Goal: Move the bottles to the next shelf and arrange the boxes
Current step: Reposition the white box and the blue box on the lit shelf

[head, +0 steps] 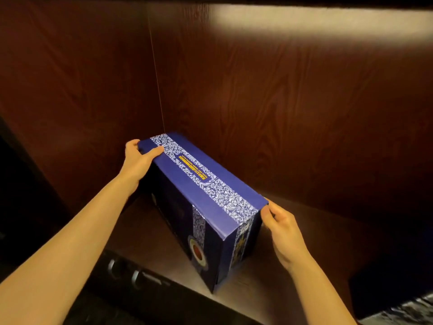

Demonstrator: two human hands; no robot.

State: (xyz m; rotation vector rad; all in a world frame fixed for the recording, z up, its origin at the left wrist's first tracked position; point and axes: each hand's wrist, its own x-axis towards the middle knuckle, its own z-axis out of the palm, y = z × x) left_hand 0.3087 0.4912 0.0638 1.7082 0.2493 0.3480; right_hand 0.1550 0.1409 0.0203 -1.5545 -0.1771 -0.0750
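A long dark blue box with a white floral band and yellow lettering stands on a brown wooden shelf, set at a slant toward the back left corner. My left hand grips its far left end, thumb on the top face. My right hand holds the near right end, fingertips on the top corner. No bottles are in view.
Dark wood-grain panels close the shelf at the back and on the left. Below the shelf's front edge sit two metal handles. A dark box with a white pattern shows at the bottom right corner.
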